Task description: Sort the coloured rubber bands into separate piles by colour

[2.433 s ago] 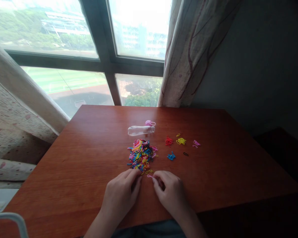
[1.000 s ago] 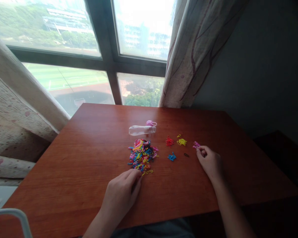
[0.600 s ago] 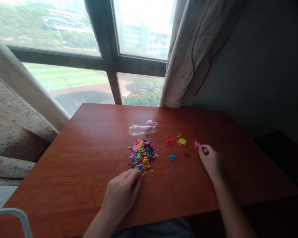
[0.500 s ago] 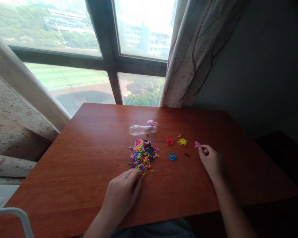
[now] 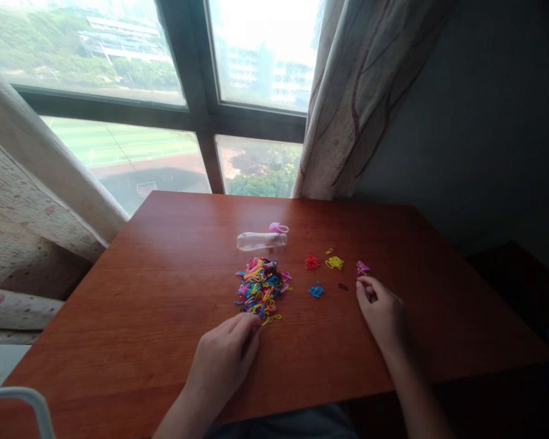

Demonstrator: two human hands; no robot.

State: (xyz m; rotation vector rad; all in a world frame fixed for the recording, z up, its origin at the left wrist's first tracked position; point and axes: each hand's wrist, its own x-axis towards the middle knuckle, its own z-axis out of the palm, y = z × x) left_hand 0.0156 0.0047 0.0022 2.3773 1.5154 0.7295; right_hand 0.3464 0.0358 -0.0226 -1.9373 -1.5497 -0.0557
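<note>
A mixed heap of small coloured rubber bands [image 5: 261, 283] lies mid-table. At its near edge my left hand [image 5: 226, 350] is closed, thumb and forefinger together; its tips sit beside loose yellow rubber bands [image 5: 272, 318], and whether they grip one is hidden. My right hand [image 5: 384, 314] is closed loosely just below a small pile of pink rubber bands [image 5: 362, 268], apart from it, with nothing visible at its fingertips. Between the hands lie small piles of red bands [image 5: 312, 261], yellow bands [image 5: 334, 263] and blue bands [image 5: 316, 290], plus a single black band [image 5: 343, 286].
A clear bottle [image 5: 260, 241] lies on its side behind the heap, with a pink looped cap [image 5: 278, 228] behind it. The wooden table [image 5: 165, 274] meets the window at the back. Curtains hang on both sides. A pale curved bar [image 5: 22, 393] stands at lower left.
My right hand has drawn back slightly toward me from the pink bands, leaving them on the table. My left hand has hardly moved beside the heap.
</note>
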